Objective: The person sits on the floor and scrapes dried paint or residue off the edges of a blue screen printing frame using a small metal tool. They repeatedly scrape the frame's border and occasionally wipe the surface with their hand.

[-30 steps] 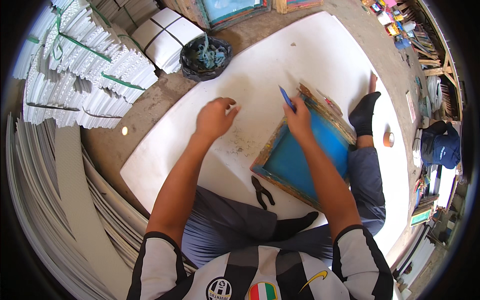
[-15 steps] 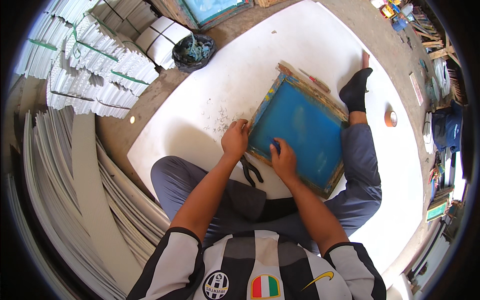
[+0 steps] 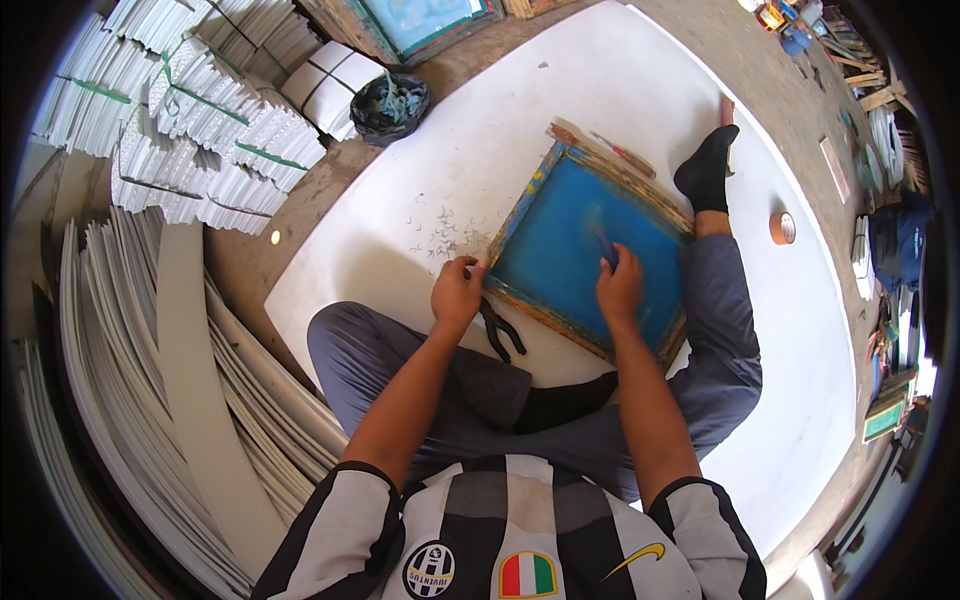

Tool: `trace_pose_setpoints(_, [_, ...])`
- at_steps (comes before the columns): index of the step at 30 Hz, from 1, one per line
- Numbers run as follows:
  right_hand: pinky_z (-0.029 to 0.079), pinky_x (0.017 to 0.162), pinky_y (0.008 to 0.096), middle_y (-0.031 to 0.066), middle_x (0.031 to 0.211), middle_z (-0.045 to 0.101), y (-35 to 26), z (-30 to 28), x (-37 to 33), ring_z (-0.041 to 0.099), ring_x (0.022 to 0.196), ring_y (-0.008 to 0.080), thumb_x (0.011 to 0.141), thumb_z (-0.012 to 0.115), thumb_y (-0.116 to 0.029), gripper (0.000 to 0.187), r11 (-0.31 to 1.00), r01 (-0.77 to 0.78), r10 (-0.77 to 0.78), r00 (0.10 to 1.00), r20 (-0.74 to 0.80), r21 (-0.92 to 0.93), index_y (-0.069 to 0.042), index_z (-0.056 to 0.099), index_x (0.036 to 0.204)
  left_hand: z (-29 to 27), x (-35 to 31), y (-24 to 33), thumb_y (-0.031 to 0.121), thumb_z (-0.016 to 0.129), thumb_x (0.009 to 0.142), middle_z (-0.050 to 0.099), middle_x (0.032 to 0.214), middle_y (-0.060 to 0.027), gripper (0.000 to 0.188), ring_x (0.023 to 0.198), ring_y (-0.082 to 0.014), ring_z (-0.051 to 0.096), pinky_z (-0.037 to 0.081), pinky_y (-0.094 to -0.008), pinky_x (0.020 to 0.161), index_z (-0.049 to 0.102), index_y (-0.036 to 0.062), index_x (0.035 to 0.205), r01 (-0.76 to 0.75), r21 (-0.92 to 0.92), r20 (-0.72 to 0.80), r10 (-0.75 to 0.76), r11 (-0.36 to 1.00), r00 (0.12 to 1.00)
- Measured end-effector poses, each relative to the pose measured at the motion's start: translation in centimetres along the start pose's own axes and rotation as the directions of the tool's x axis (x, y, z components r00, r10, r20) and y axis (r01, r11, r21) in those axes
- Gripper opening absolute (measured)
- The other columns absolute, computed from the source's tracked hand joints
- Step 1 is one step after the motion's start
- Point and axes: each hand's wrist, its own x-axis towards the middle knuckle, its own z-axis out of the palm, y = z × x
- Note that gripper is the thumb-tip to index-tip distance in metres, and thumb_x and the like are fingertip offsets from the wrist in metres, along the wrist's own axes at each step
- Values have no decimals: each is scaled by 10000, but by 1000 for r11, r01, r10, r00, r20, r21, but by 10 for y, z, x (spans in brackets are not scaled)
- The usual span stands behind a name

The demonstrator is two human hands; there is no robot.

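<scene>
Grasping a blue tool [image 3: 606, 246], the right hand [image 3: 621, 282] is shifting rightward, bringing work to the blue screen's [image 3: 560, 230] middle; the left hand [image 3: 458, 292] is touching the frame [image 3: 622, 181], grip unclear.

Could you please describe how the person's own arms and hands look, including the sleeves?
Both the left hand and the right hand are bare, with no gloves, and no watch or bracelet shows. The forearms are uncovered. The left sleeve and right sleeve are short, white and black, ending in black bands.
</scene>
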Motion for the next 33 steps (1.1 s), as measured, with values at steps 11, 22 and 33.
trace_pose_setpoints(11, [492,967,486,131,1234,648,5,3,-2,597,1147,349,900,751,-203,426,967,53,-42,998,50,-250,-90,648,1298,12,2,-6,366,642,1019,631,904,-134,285,812,-342,662,514,-475,694,715,91,991,-18,-99,-65,12,995,998])
trace_pose_setpoints(22, [313,1207,545,156,1628,408,-92,27,-7,348,1527,339,1023,570,-453,667,755,656,-612,715,338,-19,-88,435,1565,19,0,6,260,614,1023,657,958,-136,227,928,-352,633,494,-469,792,692,47,1015,-47,-36,-153,41,998,987])
trace_pose_setpoints(33, [321,1196,577,76,1599,473,-82,41,53,342,1535,289,1036,549,-437,568,569,822,-759,519,394,14,-131,523,1513,13,13,23,238,684,964,678,1270,-97,294,1120,-369,577,433,-487,982,687,79,1211,-332,110,-190,348,937,918])
